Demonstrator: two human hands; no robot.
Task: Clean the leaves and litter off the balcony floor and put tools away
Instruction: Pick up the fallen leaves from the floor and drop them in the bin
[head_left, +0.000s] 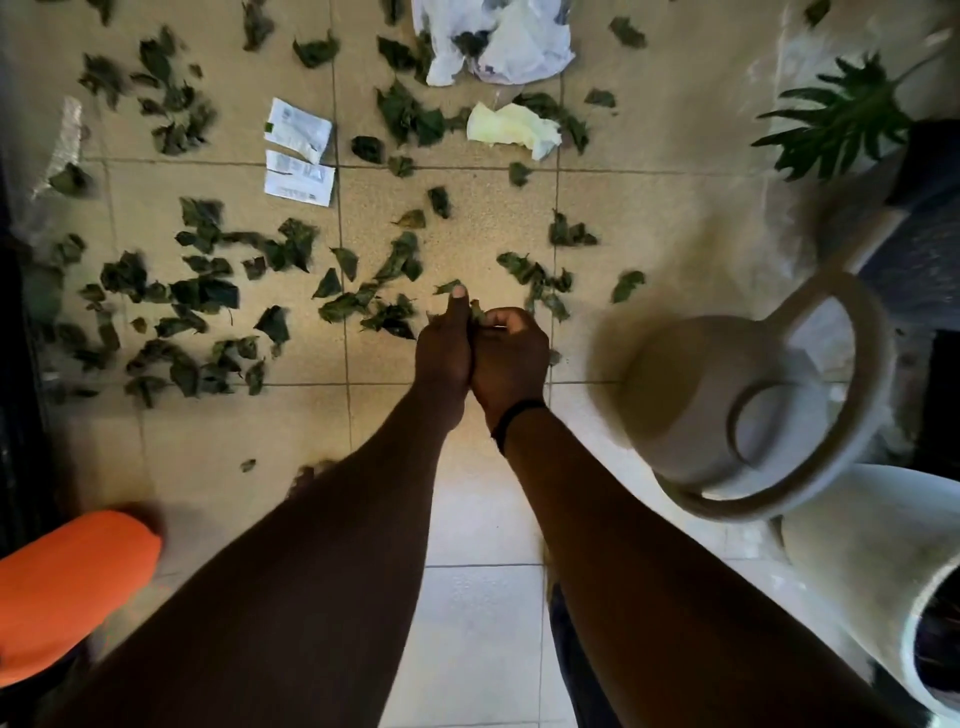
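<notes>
Several dark green leaves (208, 291) lie scattered across the tan tiled floor (649, 218). Among them lie two torn white paper packets (298, 156), a crumpled pale yellow tissue (511, 130) and a white plastic bag (498, 41) at the top. My left hand (447, 348) and my right hand (511, 356) are pressed together low over the floor, fingers curled round a small bunch of leaves (475, 312). The left thumb points forward. A dark band sits on my right wrist.
A white bucket (727, 405) with a curved handle stands to the right, with another white container (872, 561) nearer me. A potted green plant (836, 119) is at the far right. An orange object (67, 582) is at lower left. A dark edge runs along the left.
</notes>
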